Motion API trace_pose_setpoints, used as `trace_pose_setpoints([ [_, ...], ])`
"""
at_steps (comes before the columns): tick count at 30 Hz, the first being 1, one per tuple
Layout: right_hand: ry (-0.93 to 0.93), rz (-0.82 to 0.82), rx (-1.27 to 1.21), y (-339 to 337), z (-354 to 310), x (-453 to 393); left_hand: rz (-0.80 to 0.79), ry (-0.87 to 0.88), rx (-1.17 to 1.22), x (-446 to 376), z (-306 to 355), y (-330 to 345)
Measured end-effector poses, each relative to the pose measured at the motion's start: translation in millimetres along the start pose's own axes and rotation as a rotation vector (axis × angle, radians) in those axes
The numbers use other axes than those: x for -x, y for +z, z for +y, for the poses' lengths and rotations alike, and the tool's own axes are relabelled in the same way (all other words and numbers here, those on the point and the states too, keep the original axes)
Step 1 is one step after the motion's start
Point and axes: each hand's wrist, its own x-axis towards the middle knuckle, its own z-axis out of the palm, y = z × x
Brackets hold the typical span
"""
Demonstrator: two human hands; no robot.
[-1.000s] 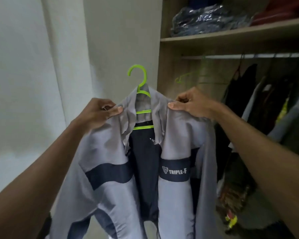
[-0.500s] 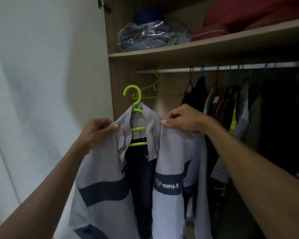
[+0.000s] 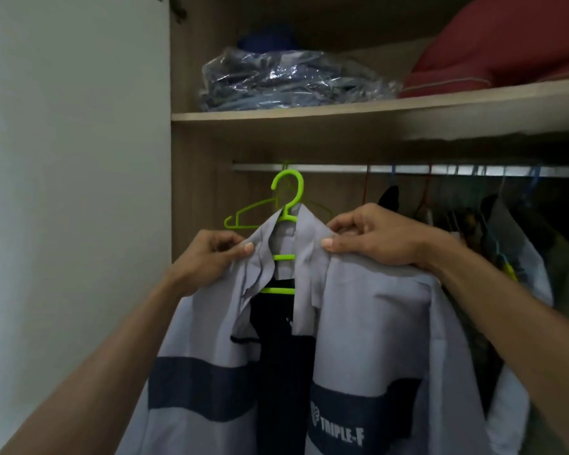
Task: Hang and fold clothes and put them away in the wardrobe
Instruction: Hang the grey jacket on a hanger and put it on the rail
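The shirt (image 3: 358,323) is already on its green hanger (image 3: 288,205), with the left hand (image 3: 211,254) and right hand (image 3: 375,238) each pinching a shoulder. The hook sits just below the rail (image 3: 342,168), not yet over it. Hooking it on is probably what remains.

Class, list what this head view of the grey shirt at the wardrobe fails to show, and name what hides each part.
- Arms of the green hanger: covered by the grey shirt.
- Shirt hem: cut off by the bottom edge.
- Left hand and right hand fingertips: tucked behind the shoulder cloth.
- Hanging clothes at right: too dark to identify.
- Contents of the plastic bag: blurred by glare.
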Motion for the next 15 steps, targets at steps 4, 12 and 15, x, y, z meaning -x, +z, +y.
trace_pose_setpoints([
  [4,0.064,0.085,0.022,5.1,-0.3,-52.4,-0.102,0.061,0.003,-66.3,-41.8,-11.0],
  [12,0.257,0.197,0.087,-7.1,5.3,-95.7,-0.220,0.106,0.068,-167.4,-79.3,26.7],
  [15,0.322,0.256,0.125,-12.6,10.9,-112.4,-0.243,0.105,0.038,-191.8,-83.8,42.8],
])
